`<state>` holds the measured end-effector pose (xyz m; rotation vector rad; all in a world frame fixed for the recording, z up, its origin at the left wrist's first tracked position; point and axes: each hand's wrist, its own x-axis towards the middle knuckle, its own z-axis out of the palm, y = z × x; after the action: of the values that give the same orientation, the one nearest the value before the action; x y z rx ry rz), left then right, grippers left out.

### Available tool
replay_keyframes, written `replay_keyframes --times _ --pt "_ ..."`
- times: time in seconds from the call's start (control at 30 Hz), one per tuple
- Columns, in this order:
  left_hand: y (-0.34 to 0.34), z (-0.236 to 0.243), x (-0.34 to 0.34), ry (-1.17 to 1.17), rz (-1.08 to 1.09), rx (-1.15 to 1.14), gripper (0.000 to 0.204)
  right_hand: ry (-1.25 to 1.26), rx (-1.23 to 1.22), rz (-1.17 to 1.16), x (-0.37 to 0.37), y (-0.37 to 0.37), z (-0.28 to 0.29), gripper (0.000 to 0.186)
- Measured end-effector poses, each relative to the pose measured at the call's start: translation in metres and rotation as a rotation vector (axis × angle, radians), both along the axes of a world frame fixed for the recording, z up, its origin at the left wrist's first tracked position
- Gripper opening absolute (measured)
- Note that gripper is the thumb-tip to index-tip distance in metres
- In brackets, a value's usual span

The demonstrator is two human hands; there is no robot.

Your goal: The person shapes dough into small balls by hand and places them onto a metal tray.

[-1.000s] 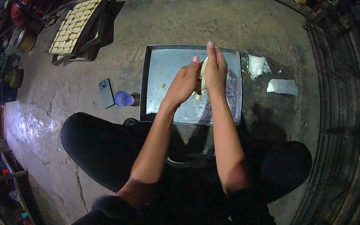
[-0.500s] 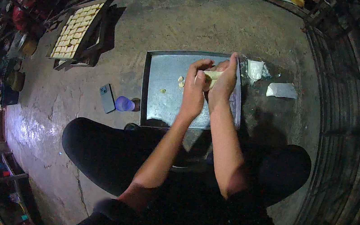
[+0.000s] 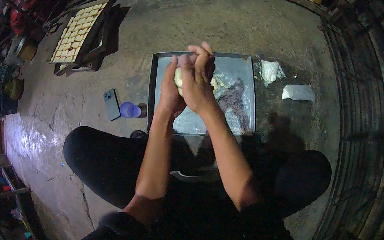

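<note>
My left hand (image 3: 170, 93) and my right hand (image 3: 197, 86) are pressed around a lump of pale dough (image 3: 178, 77), which is mostly hidden between them. The right hand lies over it, its fingertips blurred and curled toward the upper left. Both are held above a square metal tray (image 3: 187, 123) dusted with white, with a dark patch on its right half. Small dough bits (image 3: 217, 84) show just right of my fingers.
A tray of pale rolls (image 3: 77, 32) rests on the left. A phone (image 3: 112, 104) and purple cup (image 3: 130, 109) lie left of the metal tray; two white bags (image 3: 269, 72) (image 3: 298, 92) lie right. Metal racks (image 3: 354, 141) stand around, and my crossed legs are below.
My hands, with the dough between them, have swung left from the tray's right side. My right hand has turned over the dough, and the tray's dark patch is now uncovered.
</note>
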<state>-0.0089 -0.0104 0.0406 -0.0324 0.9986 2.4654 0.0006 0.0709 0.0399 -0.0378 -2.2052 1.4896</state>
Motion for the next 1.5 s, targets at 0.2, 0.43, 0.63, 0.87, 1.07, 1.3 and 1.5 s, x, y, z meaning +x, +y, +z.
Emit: replay_keyframes --times 0.2,0.43,0.63,0.87,1.07,1.3,1.5 --pt "0.014 -0.002 0.005 0.05 0.037 -0.343 0.07 0.003 0.277 -0.155 0.001 0.025 -0.005 0.068" --pt "0.001 -0.01 -0.003 -0.028 0.162 -0.206 0.064 0.145 0.08 0.001 -0.009 0.039 -0.015 0.058" --pt "0.002 -0.017 -0.006 0.047 0.301 -0.327 0.047 -0.126 -0.592 0.121 -0.003 0.01 -0.014 0.048" --pt "0.015 -0.02 0.002 0.413 0.491 -0.962 0.069 -0.107 -0.619 0.135 0.0 -0.011 -0.023 0.061" --pt "0.031 -0.03 0.007 0.594 0.456 -1.078 0.07 -0.185 -0.753 -0.025 -0.009 0.013 -0.024 0.058" --pt "0.042 -0.029 0.011 0.629 0.3 -0.919 0.072 -0.214 -0.716 -0.221 -0.007 0.046 -0.026 0.063" --pt "0.048 -0.018 0.016 0.34 0.187 -0.511 0.062 -0.183 -0.723 -0.143 -0.006 0.05 -0.019 0.053"
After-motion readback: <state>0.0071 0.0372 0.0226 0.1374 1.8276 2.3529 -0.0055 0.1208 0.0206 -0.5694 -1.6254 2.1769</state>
